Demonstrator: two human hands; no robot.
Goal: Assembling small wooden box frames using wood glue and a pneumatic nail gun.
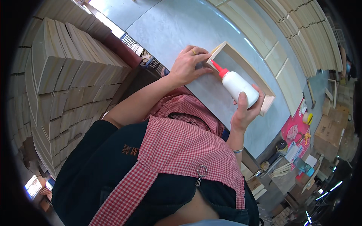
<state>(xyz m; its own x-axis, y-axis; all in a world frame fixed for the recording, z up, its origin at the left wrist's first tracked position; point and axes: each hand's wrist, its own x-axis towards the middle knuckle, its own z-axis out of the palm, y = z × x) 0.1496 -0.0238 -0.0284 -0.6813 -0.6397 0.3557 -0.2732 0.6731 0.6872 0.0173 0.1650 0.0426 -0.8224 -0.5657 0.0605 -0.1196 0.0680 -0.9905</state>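
Red-and-white checked apron [188, 147] over a dark garment is filling the lower middle of the view, closest to the lens. Beyond it, both forearms are reaching out over a grey tabletop [169, 26] whose sheen is catching pale light. On this tabletop a shallow wooden frame [247, 67], open and rectangular, is lying flat with bare grey surface showing inside it. The left hand [188, 66] is resting on the frame's near corner, its fingers [200, 52] curled over the rail and pressing on the wood. The right hand [245, 111] is gripping a white glue bottle [239, 86], the fingers wrapped closed around its body; the bottle is tilting so that its red nozzle [218, 67] is pointing at the frame's corner just beside the left hand.

To the left, tall stacks of pale wooden boards [64, 75] are standing in tight rows. Across the tabletop, at upper right, further light wooden panels [298, 34] are lying in overlapping rows. At lower right, a pink sheet [298, 130], a roll of yellow tape [308, 118], cardboard boxes [332, 132] and loose wooden strips [281, 169] are crowding a lower area.
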